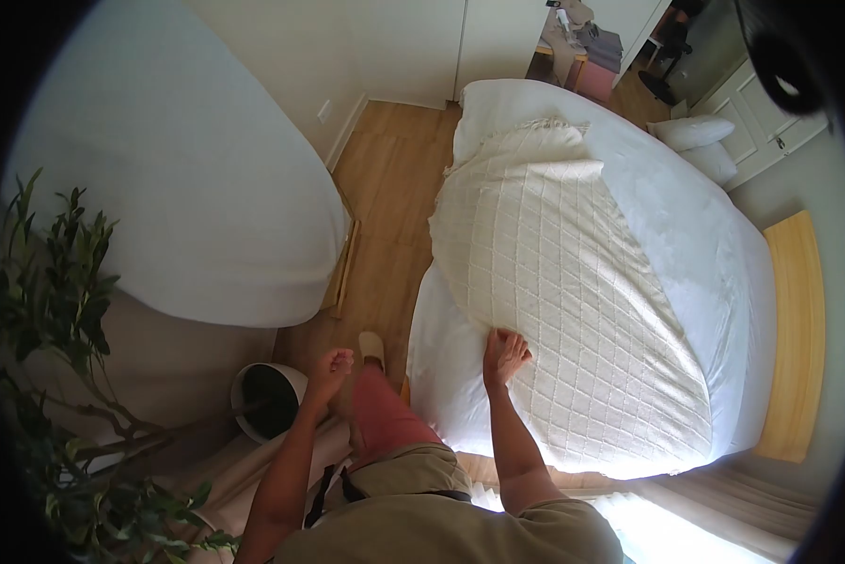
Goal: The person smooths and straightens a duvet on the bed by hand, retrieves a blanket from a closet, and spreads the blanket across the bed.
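Observation:
A cream throw blanket (554,254) with a raised diamond pattern and a fringed far end lies spread over the white bed sheet (676,216). My right hand (507,357) is at the blanket's left edge, its fingers closed on the fabric. The exact grip is partly hidden by the hand itself. Off the bed on the left, my left hand (330,372) hangs in the air above the floor, fingers curled in, with nothing visible in them. The blanket lies a little askew, leaving white sheet showing along its sides.
A potted plant (70,291) stands at left, its white pot (297,374) near my leg. A large pale surface (187,169) with a wooden edge rises beside the wood floor (385,179). The headboard (794,338) is at right. Pillows (693,132) lie beyond the bed.

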{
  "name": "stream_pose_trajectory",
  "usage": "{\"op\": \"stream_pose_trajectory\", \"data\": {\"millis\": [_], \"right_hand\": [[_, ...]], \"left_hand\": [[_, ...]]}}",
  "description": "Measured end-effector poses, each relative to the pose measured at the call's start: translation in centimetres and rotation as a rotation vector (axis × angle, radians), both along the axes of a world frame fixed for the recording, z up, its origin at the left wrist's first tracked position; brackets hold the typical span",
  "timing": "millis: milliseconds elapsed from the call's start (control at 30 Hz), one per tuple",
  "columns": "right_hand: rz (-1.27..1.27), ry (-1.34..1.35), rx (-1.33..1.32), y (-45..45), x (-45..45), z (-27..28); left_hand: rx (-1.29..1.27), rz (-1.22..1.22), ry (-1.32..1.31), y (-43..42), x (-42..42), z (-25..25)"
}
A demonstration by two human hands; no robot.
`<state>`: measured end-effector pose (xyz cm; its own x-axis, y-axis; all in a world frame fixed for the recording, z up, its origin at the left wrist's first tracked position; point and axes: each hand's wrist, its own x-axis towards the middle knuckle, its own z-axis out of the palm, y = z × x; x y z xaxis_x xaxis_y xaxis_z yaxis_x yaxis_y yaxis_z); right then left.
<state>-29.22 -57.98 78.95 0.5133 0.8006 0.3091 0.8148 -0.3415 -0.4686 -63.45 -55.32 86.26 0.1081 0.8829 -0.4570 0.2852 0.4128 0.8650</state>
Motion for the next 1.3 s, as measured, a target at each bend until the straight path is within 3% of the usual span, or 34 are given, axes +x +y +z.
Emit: {"op": "stream_pose_trajectory", "data": {"millis": [33, 133, 200, 333, 400, 467, 600, 733, 800, 900, 933, 967, 1033, 1100, 1133, 1167, 1233, 1300], "right_hand": [[-0.120, 0.043, 0.053, 2.6, -0.1, 0.3], [-0.147, -0.025, 0.055, 11.2, -1.7, 1.5], [-0.076, -0.078, -0.173, 16.2, -2.7, 1.5], [-0.226, -0.121, -0.367, 20.9, -3.2, -2.7], [-0.251, -0.065, -0.316, 21.4, -3.4, -2.2], [-0.266, -0.040, -0.257, 21.3, -3.3, -1.0], [-0.057, 0.105, -0.141, 17.2, -4.5, 1.7], [-0.157, 0.230, -0.131, 8.5, -5.5, 4.1], [-0.343, 0.325, -0.207, 2.9, -7.8, 2.0], [-0.520, 0.517, -0.751, -2.0, -13.6, 0.8], [-0.560, 0.570, -0.969, -2.2, -15.5, 0.2], [-0.637, 0.594, -0.949, -1.3, -17.1, -0.2], [-0.938, 0.758, -1.178, 2.3, -20.1, -1.4], [-1.015, 1.074, -0.513, 4.8, -20.9, -8.4], [-1.241, 1.483, -0.128, 8.9, -18.8, -5.1], [-1.301, 1.506, -0.058, 13.8, -18.0, -5.2], [-1.567, 1.229, 0.706, 20.9, -14.9, -6.0], [-1.703, 1.271, 0.828, 27.7, -10.5, -0.9]], "left_hand": [[0.019, -0.013, -0.028, 1.5, 0.2, -0.5], [0.037, -0.090, -0.013, 6.5, 1.5, 0.0], [0.041, -0.157, 0.021, 10.1, 2.6, -0.3], [-0.010, -0.345, 0.122, 19.8, 5.4, 0.3], [-0.034, -0.420, 0.158, 24.3, 7.0, 1.6], [0.076, -0.497, 0.165, 28.7, 9.0, 2.5], [0.097, -0.510, 0.071, 35.5, 13.7, 2.8], [0.064, -0.685, 0.027, 41.8, 21.4, 3.6], [0.054, -0.785, -0.030, 44.9, 26.1, 2.5], [0.085, -0.905, -0.181, 50.9, 32.9, 0.5], [0.234, -0.989, -0.102, 53.0, 35.4, 0.1], [0.389, -1.074, -0.030, 54.8, 38.3, -0.2], [0.453, -1.194, 0.017, 58.2, 44.2, -0.8], [0.534, -1.306, 0.074, 60.7, 49.0, -2.4], [0.639, -1.183, 0.140, 61.7, 51.5, -4.4], [0.741, -1.058, 0.202, 62.8, 53.7, -5.8], [0.745, -1.165, 0.100, 64.0, 57.3, -7.1], [0.712, -1.225, 0.021, 63.8, 59.8, -7.6]]}}
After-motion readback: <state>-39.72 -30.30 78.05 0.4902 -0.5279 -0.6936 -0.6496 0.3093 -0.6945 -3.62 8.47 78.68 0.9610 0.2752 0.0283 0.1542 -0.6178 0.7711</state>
